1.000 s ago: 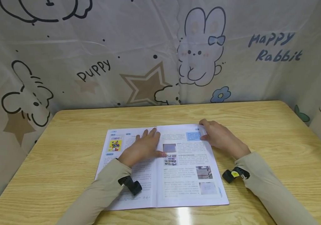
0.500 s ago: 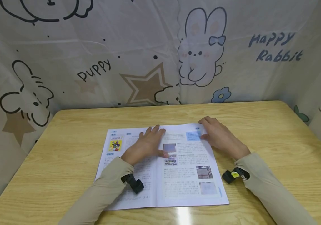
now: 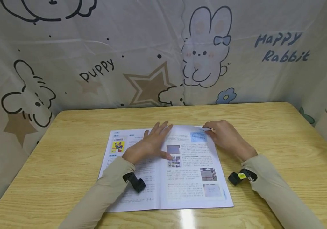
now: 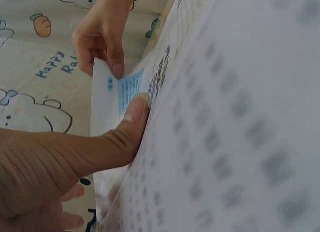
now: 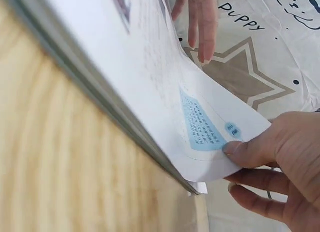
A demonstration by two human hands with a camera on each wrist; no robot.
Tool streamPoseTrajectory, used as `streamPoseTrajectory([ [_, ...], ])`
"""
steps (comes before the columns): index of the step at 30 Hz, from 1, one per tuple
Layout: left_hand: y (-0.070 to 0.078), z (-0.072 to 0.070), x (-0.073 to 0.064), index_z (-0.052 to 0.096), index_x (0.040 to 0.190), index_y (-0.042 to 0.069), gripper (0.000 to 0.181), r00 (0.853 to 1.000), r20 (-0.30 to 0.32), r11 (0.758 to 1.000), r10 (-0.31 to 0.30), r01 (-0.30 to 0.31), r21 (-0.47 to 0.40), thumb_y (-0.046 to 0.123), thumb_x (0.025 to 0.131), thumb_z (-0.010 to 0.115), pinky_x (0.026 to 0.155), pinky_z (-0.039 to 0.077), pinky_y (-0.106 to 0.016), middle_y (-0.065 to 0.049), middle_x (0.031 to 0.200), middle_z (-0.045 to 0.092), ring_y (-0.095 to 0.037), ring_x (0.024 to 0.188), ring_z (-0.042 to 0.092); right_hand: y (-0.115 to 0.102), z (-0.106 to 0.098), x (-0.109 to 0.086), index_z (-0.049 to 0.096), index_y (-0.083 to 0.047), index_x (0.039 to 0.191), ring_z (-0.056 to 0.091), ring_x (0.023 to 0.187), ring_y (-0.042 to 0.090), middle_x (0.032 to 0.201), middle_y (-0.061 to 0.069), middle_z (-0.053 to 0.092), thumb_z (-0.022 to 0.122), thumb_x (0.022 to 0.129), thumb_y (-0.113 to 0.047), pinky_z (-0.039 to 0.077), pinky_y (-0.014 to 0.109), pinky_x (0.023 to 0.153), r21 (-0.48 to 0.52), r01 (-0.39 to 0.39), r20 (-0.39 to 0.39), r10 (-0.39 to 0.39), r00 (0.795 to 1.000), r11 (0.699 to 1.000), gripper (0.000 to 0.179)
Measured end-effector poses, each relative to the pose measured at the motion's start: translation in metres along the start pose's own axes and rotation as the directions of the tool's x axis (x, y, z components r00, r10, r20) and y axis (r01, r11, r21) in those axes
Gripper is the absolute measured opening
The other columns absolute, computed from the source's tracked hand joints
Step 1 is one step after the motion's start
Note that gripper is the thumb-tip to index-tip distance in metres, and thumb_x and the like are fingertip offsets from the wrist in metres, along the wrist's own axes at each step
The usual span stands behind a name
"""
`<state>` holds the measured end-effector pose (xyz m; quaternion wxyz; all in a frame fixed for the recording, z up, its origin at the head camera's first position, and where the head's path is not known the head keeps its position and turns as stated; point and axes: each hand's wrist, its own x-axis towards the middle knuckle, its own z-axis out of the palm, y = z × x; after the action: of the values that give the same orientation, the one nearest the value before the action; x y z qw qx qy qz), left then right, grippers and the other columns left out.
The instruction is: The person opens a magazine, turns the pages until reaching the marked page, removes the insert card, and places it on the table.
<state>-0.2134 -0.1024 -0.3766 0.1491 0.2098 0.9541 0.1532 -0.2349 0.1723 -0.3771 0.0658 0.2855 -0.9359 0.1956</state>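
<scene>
An open book (image 3: 192, 184) with printed text and small pictures lies on the wooden table. My left hand (image 3: 149, 144) rests across its middle near the top, fingers spread and thumb on the right page. In the left wrist view the left thumb (image 4: 125, 134) presses on the paper. At the top right corner my right hand (image 3: 227, 138) pinches a page, whose corner is lifted and bent. The right wrist view shows the right thumb (image 5: 247, 149) on top of the page corner (image 5: 220, 167), beside a blue text box, with the other fingers beneath.
The wooden table (image 3: 60, 165) extends on both sides of the book. Behind it hangs a pale cloth (image 3: 140, 38) printed with cartoon animals, stars and words. Each wrist carries a small black camera on a strap, such as the left wrist camera (image 3: 136, 184).
My right hand has raised and curled the page's top right corner, which lay flatter before. My left hand has slid slightly up and to the right over the book's middle.
</scene>
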Motion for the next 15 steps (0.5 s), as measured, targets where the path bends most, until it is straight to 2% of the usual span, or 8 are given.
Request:
streamPoseTrajectory([
  [3,-0.006,0.0,0.003,0.006,0.157,0.018,0.125,0.998,-0.01,0.998,0.065,-0.065,-0.005,0.048,0.064,0.084,0.112,0.005,-0.063,-0.006,0.162,-0.001,-0.033,0.147,-0.006,0.0,-0.008,0.0,0.072,-0.003,0.106,0.067,0.099,0.028,0.107,0.012,0.071,0.064,0.088,0.005,0.053,0.045,0.085,0.073,0.045,0.058,-0.049,0.997,0.996,0.021],
  [7,-0.012,0.0,0.006,0.004,0.157,0.019,0.125,0.995,0.001,0.994,0.103,-0.103,-0.024,0.05,0.065,0.083,0.113,0.001,-0.06,-0.004,0.163,0.001,-0.031,0.147,-0.01,-0.004,-0.02,-0.001,0.072,-0.003,0.109,0.065,0.106,0.029,0.11,0.01,0.071,0.065,0.085,0.009,0.051,0.047,0.089,0.158,0.113,0.143,-0.136,0.98,0.981,0.027],
  [11,-0.015,0.001,0.006,0.01,0.157,0.02,0.121,0.994,0.001,0.993,0.113,-0.113,-0.041,0.051,0.065,0.083,0.114,0.0,-0.06,-0.005,0.162,0.006,-0.031,0.147,-0.01,-0.009,-0.026,-0.001,0.072,-0.004,0.111,0.063,0.109,0.03,0.111,0.008,0.07,0.065,0.085,0.009,0.049,0.05,0.093,0.179,0.123,0.193,-0.158,0.969,0.976,0.03],
  [15,-0.015,0.001,0.005,0.017,0.156,0.02,0.116,0.994,-0.002,0.992,0.113,-0.113,-0.05,0.051,0.065,0.083,0.114,0.0,-0.06,-0.005,0.162,0.009,-0.031,0.147,-0.007,-0.009,-0.026,-0.002,0.071,-0.004,0.111,0.064,0.108,0.029,0.111,0.008,0.07,0.065,0.085,0.007,0.05,0.049,0.092,0.179,0.101,0.22,-0.14,0.965,0.979,0.029],
])
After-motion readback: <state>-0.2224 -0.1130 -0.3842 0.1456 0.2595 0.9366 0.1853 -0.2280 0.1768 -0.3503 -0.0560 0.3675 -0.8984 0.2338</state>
